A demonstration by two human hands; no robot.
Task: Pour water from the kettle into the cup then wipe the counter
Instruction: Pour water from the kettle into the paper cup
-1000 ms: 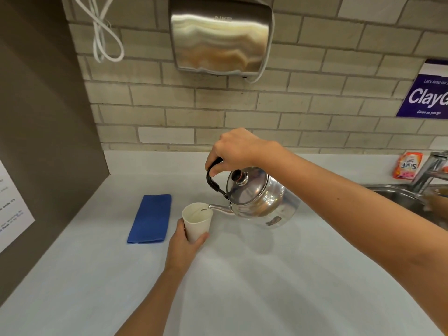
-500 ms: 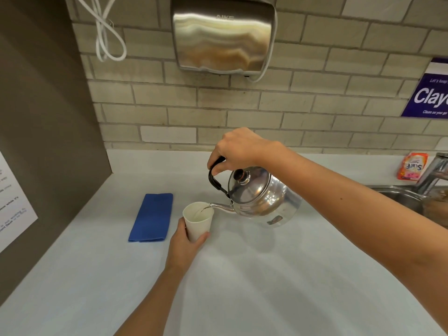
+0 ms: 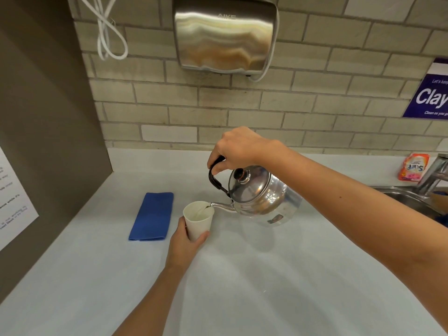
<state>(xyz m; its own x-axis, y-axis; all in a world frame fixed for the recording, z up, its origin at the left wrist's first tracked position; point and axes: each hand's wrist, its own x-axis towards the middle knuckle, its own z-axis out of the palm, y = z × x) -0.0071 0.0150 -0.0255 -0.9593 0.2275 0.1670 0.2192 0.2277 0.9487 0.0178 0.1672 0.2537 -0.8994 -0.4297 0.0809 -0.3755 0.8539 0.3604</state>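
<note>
A shiny steel kettle point(image 3: 260, 197) hangs tilted to the left above the white counter point(image 3: 242, 275), held by its black handle in my right hand point(image 3: 236, 149). Its spout sits over the rim of a white paper cup point(image 3: 197, 220), and a thin stream of water runs into the cup. My left hand point(image 3: 185, 241) grips the cup from the near side and keeps it upright on the counter. A folded blue cloth point(image 3: 152, 217) lies flat just left of the cup.
A steel hand dryer point(image 3: 224, 35) hangs on the brick wall above. A dark side panel point(image 3: 43, 117) closes the left. At the right are a sink point(image 3: 407, 200), a tap point(image 3: 434, 175) and an orange sachet point(image 3: 414, 169).
The pour continues with both hands in nearly the same place. The camera view has shifted slightly to the left, so the sink and the sachet sit nearer the right edge.
</note>
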